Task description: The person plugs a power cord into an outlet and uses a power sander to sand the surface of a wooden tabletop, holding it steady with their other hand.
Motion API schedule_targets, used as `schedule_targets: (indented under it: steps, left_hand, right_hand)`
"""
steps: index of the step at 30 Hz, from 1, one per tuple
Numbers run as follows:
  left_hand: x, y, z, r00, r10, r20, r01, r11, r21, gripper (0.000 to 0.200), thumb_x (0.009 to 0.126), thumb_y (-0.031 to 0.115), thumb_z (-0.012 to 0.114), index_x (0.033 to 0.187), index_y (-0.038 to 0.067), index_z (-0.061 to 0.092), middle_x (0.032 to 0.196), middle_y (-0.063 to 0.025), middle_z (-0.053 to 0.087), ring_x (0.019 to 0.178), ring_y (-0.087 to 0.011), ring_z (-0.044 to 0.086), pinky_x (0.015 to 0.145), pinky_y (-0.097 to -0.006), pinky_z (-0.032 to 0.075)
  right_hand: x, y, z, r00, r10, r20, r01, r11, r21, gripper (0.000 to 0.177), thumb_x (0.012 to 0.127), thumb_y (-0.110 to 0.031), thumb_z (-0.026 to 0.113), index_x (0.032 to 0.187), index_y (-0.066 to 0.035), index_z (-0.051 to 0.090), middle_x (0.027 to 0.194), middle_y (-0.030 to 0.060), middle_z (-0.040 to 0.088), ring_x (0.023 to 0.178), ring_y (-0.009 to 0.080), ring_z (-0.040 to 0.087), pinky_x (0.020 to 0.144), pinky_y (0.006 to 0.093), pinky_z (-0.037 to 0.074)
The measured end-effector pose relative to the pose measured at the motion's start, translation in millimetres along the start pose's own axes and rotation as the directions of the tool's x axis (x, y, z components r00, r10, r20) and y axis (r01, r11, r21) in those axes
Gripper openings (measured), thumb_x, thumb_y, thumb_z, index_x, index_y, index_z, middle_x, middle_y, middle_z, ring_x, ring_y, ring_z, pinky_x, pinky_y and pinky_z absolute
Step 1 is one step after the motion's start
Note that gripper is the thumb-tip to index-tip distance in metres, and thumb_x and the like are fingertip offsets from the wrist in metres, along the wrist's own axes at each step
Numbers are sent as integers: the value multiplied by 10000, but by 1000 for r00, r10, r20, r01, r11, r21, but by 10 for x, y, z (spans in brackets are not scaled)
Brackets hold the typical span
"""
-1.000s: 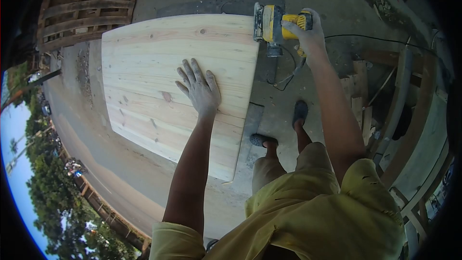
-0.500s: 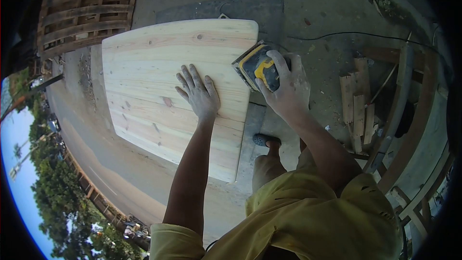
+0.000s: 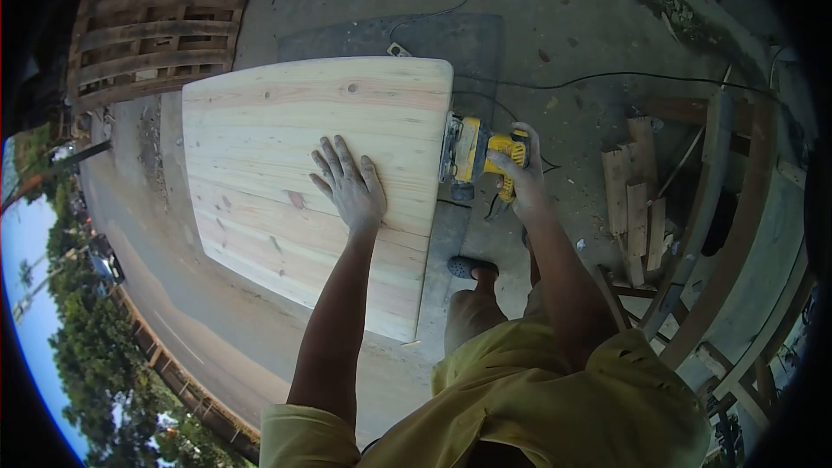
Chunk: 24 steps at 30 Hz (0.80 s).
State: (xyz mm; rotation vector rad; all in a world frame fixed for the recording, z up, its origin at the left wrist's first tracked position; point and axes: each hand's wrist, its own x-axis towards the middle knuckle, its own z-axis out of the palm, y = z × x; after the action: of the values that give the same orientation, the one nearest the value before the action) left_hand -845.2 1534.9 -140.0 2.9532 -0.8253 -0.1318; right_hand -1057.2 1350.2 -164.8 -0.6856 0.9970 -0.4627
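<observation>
A pale wooden tabletop (image 3: 260, 139) made of joined planks, with knots and rounded corners, lies in front of me. My left hand (image 3: 354, 191) rests flat on it, fingers spread, right of the middle. A yellow and black power sander (image 3: 472, 152) is in my right hand (image 3: 529, 173), whose fingers wrap around its body. The sander is turned on its side, with its pad facing the panel's right edge. Whether the pad actually touches that edge is hard to make out. Dust coats both hands.
A slatted wooden pallet (image 3: 160, 17) stands at the upper left. Black cable (image 3: 598, 78) runs across the concrete floor behind the sander. Wood offcuts (image 3: 637, 199) are piled at the right, beside a curved wooden frame (image 3: 737, 234). A road (image 3: 147, 234) passes on the left.
My right hand has tipped the sander from the panel's upper right edge onto its side and lowered it along that edge. My left hand stays flat on the wood.
</observation>
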Motion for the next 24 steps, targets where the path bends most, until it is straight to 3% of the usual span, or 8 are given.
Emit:
schedule_targets:
  steps: [3, 6, 13, 15, 16, 19, 21, 24]
  left_hand:
    - [8, 4, -26, 1000, -1, 12, 1, 1000, -7, 653, 1064, 407, 332, 1630, 107, 209, 1712, -135, 112, 1576, -376, 32, 1240, -581, -22]
    - [15, 23, -26, 1000, -2, 18, 2, 1000, -20, 661, 1059, 409, 337, 1626, 90, 218, 1708, -145, 122, 1574, -386, 27, 1236, -594, -27]
    - [11, -1, -8, 1000, 6, 10, -7, 999, 49, 660, 1067, 417, 340, 1632, 108, 198, 1709, -146, 110, 1576, -372, 28, 1239, -589, -19]
    - [3, -2, -24, 1000, -1, 13, 1, 999, 40, 668, 1067, 431, 341, 1632, 104, 197, 1708, -151, 110, 1575, -379, 24, 1236, -598, -22]
    - [12, 6, -30, 1000, 9, 15, -10, 999, 35, 677, 1066, 444, 342, 1631, 100, 197, 1707, -155, 111, 1574, -385, 21, 1232, -606, -25]
    - [16, -2, -44, 1000, 13, 20, -13, 1000, 19, 691, 1063, 463, 351, 1631, 101, 199, 1706, -157, 112, 1572, -398, 15, 1226, -619, -31]
    - [48, -5, -66, 1000, 2, 28, -2, 1000, 8, 695, 1061, 468, 352, 1631, 101, 200, 1706, -159, 112, 1571, -401, 15, 1225, -621, -33]
    - [42, 13, -98, 999, -12, 46, 14, 999, -32, 702, 1050, 475, 371, 1623, 95, 227, 1702, -168, 122, 1569, -411, 21, 1218, -638, -35]
  right_hand:
    - [7, 158, -78, 993, 103, 65, -111, 984, 136, 667, 836, -172, 830, 1380, -181, 444, 1093, 28, 641, 884, 96, 662, 527, 209, 498]
    - [473, -3, -78, 995, 51, 86, -65, 983, 169, 630, 853, -171, 813, 1372, -186, 456, 1092, 25, 642, 881, 92, 657, 515, 209, 489]
    - [1516, -1051, 127, 980, -86, 178, 120, 975, -188, 582, 831, -267, 838, 1327, -217, 537, 1055, 2, 644, 810, 74, 631, 492, 198, 452]
    - [1773, -1448, 319, 934, 23, 357, 196, 803, -563, 614, 833, -296, 826, 1365, -175, 544, 1008, 6, 654, 721, 42, 607, 468, 176, 444]
    - [1938, -1596, 447, 931, 30, 365, 199, 796, -572, 613, 833, -296, 826, 1365, -175, 544, 1008, 6, 654, 721, 42, 607, 468, 176, 444]
    - [2382, -1911, 938, 769, 238, 593, 309, 674, -671, 686, 772, -363, 860, 1358, -169, 560, 961, 12, 657, 685, 42, 594, 457, 170, 429]
    - [2558, -1977, 1292, 640, 386, 665, 467, 492, -735, 730, 731, -390, 877, 1357, -181, 564, 961, 29, 680, 668, 41, 587, 455, 159, 435]
    - [2649, -1914, 1536, 591, 469, 656, 398, 538, -743, 778, 701, -410, 889, 1375, -204, 558, 1032, 55, 707, 706, 57, 629, 509, 155, 499]
